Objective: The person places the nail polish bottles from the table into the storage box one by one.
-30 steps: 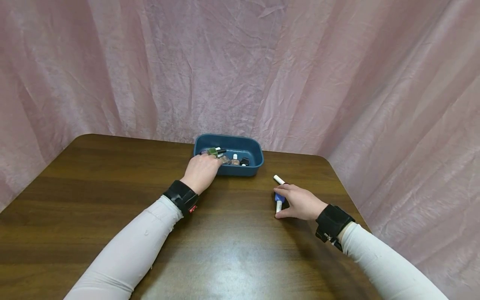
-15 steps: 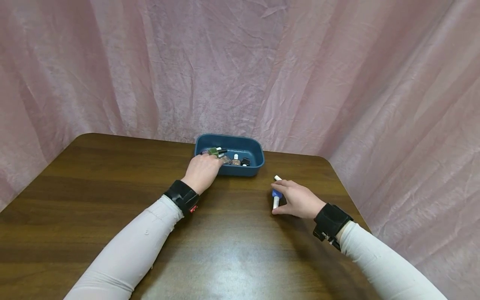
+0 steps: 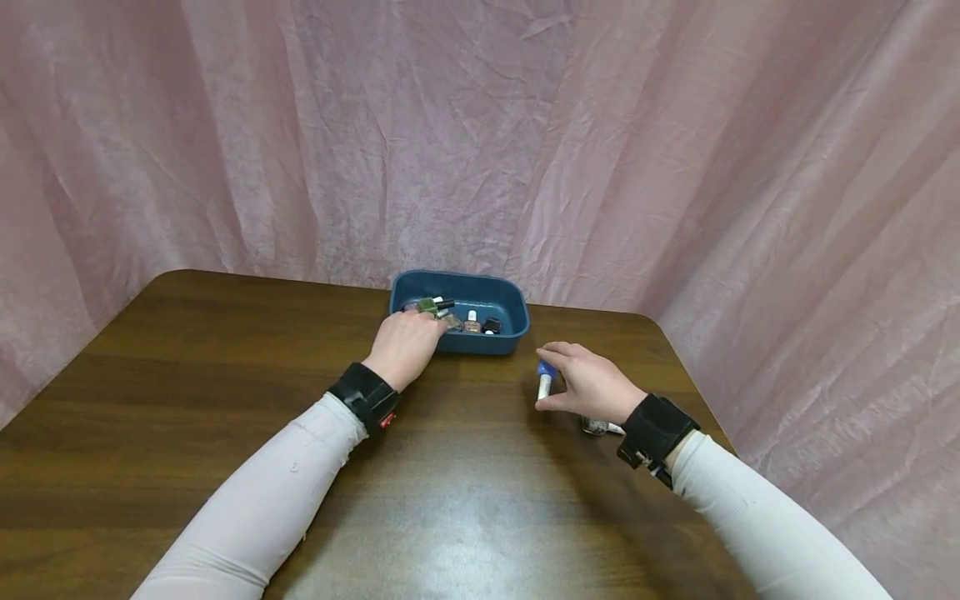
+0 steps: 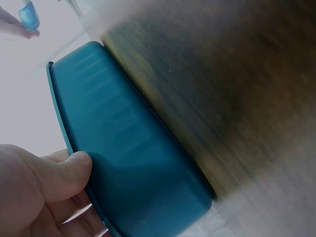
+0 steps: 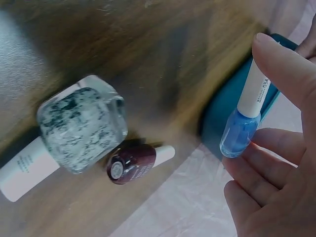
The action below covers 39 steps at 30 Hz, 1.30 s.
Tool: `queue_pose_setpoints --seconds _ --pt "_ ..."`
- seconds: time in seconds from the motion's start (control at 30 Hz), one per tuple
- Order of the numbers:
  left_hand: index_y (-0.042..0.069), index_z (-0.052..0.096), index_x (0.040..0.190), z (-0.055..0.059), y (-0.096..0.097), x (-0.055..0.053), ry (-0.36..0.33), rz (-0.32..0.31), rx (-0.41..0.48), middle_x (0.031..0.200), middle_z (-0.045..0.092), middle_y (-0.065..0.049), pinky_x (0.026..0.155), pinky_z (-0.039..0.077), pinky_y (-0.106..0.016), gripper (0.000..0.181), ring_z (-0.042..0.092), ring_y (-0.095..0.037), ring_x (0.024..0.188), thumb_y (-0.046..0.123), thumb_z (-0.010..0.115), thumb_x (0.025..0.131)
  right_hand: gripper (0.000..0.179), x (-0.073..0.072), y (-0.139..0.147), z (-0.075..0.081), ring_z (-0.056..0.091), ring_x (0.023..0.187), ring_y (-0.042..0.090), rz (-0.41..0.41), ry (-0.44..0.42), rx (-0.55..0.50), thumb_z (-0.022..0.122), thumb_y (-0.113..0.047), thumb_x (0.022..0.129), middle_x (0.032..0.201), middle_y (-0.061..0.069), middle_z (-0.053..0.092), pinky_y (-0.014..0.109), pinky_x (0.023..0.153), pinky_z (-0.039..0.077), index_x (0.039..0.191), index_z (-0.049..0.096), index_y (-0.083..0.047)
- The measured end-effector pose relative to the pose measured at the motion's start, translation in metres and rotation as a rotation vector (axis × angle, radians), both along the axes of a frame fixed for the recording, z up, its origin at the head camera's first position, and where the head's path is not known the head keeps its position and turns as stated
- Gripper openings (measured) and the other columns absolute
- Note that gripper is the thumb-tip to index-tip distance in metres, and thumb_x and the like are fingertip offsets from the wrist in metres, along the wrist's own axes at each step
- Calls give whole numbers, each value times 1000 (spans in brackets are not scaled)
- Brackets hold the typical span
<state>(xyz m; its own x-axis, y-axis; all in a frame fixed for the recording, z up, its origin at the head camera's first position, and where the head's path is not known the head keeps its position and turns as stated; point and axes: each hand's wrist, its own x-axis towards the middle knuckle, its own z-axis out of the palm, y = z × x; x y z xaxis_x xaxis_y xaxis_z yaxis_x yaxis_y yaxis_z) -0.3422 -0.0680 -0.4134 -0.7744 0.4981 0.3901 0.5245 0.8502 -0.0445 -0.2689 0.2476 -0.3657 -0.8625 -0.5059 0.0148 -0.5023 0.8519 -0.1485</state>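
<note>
A blue plastic bin [image 3: 487, 343] stands near the far edge of the table, with several nail polish bottles lying in it. My left hand [image 3: 405, 346] grips its near wall, thumb [image 4: 74, 170] outside and the other fingers over the rim. Between the thumb and fingers of my right hand [image 3: 588, 383] is a blue nail polish bottle [image 5: 241, 131] with a white cap, raised off the table to the right of the bin. Below that hand lie a speckled nail polish bottle [image 5: 81, 128] and a dark red one [image 5: 133, 163], the latter hidden in the head view.
Inside the bin, a green bottle [image 3: 426, 306] with a black cap lies atop others at the left; a glittery one [image 3: 472, 326] and a black one [image 3: 491, 325] are farther right. Pink curtains [image 3: 450, 133] hang behind the brown wooden table [image 3: 225, 358].
My right hand has lifted the blue nail polish bottle and moved it slightly left and away from me, uncovering the speckled bottle. The left hand stays on the bin.
</note>
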Motion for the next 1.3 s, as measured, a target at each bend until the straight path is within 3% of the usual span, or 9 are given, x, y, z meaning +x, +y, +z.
queue_pose_setpoints --seconds 0.4,0.77,1.3 --pt "14 85 120 1 1 0 7 0 5 104 82 -13 74 63 -50 26 76 -34 89 1 66 107 85 -8 -13 10 63 135 40 2 92 -13 96 -36 88 152 25 61 56 107 55 152 60 6" --pt "14 85 116 1 1 2 21 -10 10 101 81 -14 72 63 -51 25 75 -34 87 2 66 107 87 -20 -31 19 58 143 39 -22 98 -22 95 -41 88 155 24 60 55 114 51 153 60 5" --pt "14 85 120 0 0 2 23 -8 8 103 82 -12 74 64 -50 26 75 -33 89 0 67 106 88 -43 -43 19 57 144 41 -60 124 -20 94 -42 89 155 25 59 54 116 49 153 60 7"
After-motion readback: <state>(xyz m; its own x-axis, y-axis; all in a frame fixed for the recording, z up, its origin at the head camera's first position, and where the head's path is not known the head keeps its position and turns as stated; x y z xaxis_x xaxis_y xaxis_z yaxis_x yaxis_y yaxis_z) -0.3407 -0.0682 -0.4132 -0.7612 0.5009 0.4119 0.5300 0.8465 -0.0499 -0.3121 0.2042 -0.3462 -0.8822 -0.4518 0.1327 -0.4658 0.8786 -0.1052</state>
